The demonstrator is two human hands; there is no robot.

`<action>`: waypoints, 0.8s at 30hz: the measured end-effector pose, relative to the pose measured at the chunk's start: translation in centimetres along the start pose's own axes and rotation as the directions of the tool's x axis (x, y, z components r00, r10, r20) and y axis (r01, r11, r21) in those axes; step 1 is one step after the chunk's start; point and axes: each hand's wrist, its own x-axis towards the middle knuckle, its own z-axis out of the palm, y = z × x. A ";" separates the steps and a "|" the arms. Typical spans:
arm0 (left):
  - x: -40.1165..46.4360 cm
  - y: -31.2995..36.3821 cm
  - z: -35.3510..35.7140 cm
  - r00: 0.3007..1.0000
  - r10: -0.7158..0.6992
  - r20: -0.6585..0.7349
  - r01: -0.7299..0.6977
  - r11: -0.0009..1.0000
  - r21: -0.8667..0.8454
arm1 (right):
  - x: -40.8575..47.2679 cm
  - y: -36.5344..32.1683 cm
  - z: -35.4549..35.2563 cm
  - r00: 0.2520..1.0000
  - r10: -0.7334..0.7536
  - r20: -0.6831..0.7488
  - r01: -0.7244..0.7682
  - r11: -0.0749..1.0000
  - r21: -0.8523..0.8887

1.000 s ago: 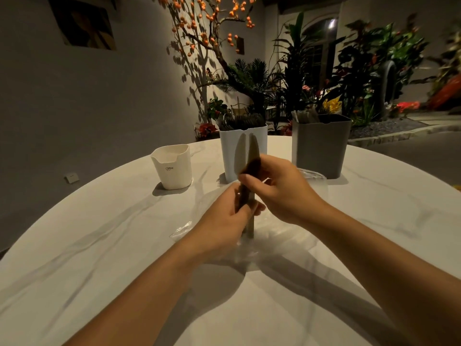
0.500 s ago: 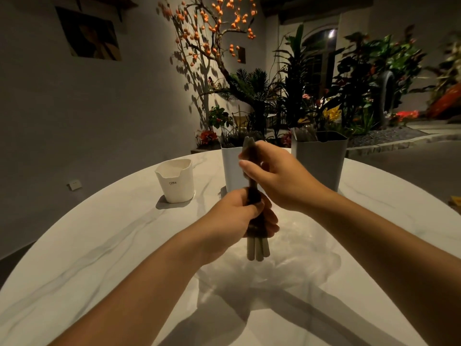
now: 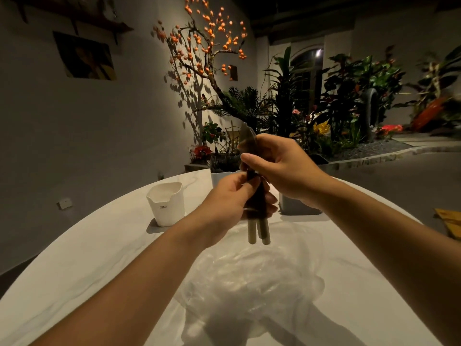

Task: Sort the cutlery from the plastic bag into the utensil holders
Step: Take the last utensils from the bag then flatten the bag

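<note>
Gripping a bundle of dark-handled cutlery (image 3: 257, 211) upright above the tabletop, the left hand (image 3: 234, 199) has its fingers curled round the handles, whose pale ends stick out below the fist. The right hand (image 3: 279, 168) pinches the upper part of the bundle between thumb and fingers, a blade tip showing above it. Below the hands a crumpled clear plastic bag (image 3: 252, 278) lies flat on the white marble-look tabletop (image 3: 104, 265). A small white utensil holder (image 3: 166, 203) stands to the left; a taller white holder (image 3: 220, 176) and a grey holder (image 3: 299, 208) stand behind the hands, partly hidden.
</note>
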 end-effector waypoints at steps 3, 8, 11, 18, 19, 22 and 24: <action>1.5 0.7 0.5 0.999 0.033 0.009 -0.033 0.999 0.017 | 0.5 -0.2 -1.4 0.997 -0.044 -0.066 0.040 0.998 -0.056; 4.4 2.1 2.0 0.997 0.043 0.061 -0.044 0.999 0.009 | 1.8 0.3 -4.1 0.990 -0.076 -0.117 0.064 0.992 -0.105; 6.5 2.8 2.8 0.994 0.067 0.086 -0.070 0.997 0.042 | 2.5 1.0 -6.1 0.992 -0.086 -0.095 0.072 0.987 -0.142; 12.3 3.6 4.4 0.981 0.148 0.129 -0.162 0.981 0.110 | 4.7 2.8 -9.4 0.967 -0.160 -0.198 0.099 0.953 -0.287; 13.0 3.5 4.6 0.978 0.156 0.141 -0.173 0.978 0.114 | 5.0 3.2 -9.8 0.960 -0.176 -0.219 0.106 0.948 -0.301; 15.2 3.1 5.1 0.972 0.183 0.148 -0.201 0.972 0.121 | 5.8 4.5 -10.5 0.942 -0.210 -0.263 0.119 0.938 -0.324; 16.7 3.1 5.6 0.972 0.206 0.114 -0.221 0.965 0.142 | 6.5 5.2 -11.0 0.927 -0.250 -0.281 0.143 0.924 -0.354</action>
